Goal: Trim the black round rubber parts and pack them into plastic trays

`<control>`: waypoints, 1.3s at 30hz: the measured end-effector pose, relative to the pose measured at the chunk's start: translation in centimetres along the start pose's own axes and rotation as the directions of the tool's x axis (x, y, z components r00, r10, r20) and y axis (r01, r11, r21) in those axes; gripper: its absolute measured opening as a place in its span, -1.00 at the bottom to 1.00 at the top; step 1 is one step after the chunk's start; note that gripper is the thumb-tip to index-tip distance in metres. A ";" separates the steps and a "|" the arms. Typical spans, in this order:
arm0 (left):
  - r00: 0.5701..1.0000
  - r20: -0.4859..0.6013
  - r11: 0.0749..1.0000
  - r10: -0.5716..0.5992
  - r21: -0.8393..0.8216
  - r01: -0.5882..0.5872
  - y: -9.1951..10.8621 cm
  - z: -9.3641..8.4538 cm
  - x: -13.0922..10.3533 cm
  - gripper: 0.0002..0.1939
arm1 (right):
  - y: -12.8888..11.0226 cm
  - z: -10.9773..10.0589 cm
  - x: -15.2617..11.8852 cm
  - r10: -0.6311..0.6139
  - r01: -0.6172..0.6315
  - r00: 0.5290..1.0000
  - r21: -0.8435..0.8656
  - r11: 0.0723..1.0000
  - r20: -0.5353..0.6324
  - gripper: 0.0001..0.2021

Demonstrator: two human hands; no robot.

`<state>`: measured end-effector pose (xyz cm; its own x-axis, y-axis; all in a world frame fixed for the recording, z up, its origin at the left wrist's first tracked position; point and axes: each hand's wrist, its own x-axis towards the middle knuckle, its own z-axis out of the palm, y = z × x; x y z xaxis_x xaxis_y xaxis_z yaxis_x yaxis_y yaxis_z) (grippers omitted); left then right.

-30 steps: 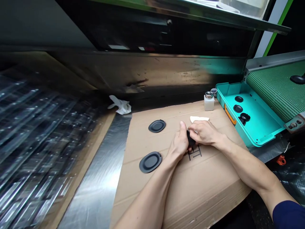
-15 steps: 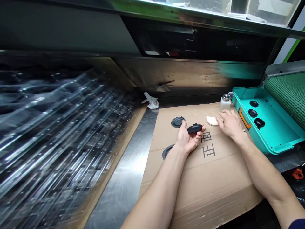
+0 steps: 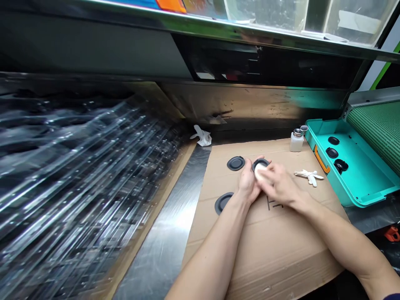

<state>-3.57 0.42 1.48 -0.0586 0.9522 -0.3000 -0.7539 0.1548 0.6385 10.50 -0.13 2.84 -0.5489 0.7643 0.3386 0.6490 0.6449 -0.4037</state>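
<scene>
My left hand (image 3: pixel 247 183) holds a round black part (image 3: pixel 259 161) above the cardboard sheet (image 3: pixel 281 246). Pressed against that part's face is a white pad (image 3: pixel 260 170), gripped by my right hand (image 3: pixel 276 181). My right fingers partly cover both pad and part. Two more round black parts lie on the cardboard: one (image 3: pixel 236 163) just left of my left hand, the other (image 3: pixel 222 202) nearer me, partly hidden by my left forearm.
A teal tray (image 3: pixel 353 200) with several black parts stands at the right, beside a green mesh belt (image 3: pixel 379 121). A bottle (image 3: pixel 296 141) and white glove (image 3: pixel 310 176) lie near it. Plastic-wrapped stacks (image 3: pixel 71 179) fill the left; crumpled white material (image 3: pixel 202 136) is at the back.
My right hand has picked up the white pad from the cardboard and moved left onto the black part. That part now tilts face up in my left hand. The white glove has come into view.
</scene>
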 end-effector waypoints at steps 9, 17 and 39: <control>0.993 0.054 0.992 -0.108 -0.055 0.110 0.1 0.0 -0.1 -0.64 | -0.2 -0.8 -0.1 -0.029 0.050 0.995 -0.219 0.975 0.097 -0.66; 0.998 0.053 1.000 -0.028 -0.007 0.028 0.7 -0.2 -0.3 -0.64 | 2.5 -0.7 0.1 0.253 -0.234 0.967 -0.324 0.917 0.018 -0.73; 0.747 0.376 0.389 0.549 0.676 -0.626 -0.7 1.2 -4.9 -0.11 | 2.7 -0.7 0.2 0.303 -0.252 0.945 -0.308 0.917 0.128 -0.64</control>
<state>-1.98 -4.07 3.34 -0.2115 0.8951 0.3924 0.1863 -0.3572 0.9152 12.46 1.77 2.41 -0.3892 0.9168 0.0892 0.8962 0.3992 -0.1936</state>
